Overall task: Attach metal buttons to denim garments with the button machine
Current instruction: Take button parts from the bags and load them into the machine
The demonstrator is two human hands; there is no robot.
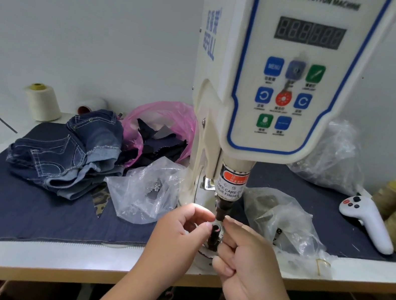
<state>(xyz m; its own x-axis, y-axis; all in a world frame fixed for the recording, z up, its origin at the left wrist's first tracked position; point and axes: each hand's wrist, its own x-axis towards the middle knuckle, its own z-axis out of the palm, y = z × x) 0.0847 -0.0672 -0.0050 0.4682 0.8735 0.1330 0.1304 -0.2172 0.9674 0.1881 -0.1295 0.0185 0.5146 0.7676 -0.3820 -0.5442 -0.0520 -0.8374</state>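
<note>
The white servo button machine [264, 82] stands at the middle of the table. Its upper punch [222, 207] hangs just above the dark lower die [215, 232]. My left hand [177, 231] is at the left of the die, its curled thumb and fingers meeting at the die's top. My right hand [249, 256] is at the right, index fingertip at the punch's lower end, the other fingers curled. Whatever the fingertips hold is hidden. Folded denim garments [69, 151] lie at the back left on a dark blue cloth [22, 209].
Clear plastic bags [147, 191] of small metal parts lie on either side of the die. A pink bag [159, 122] of fabric scraps sits behind. Thread cones [42, 102] stand at the back left and far right, by a white handheld controller [367, 219]. The table's front edge [37, 272] is near.
</note>
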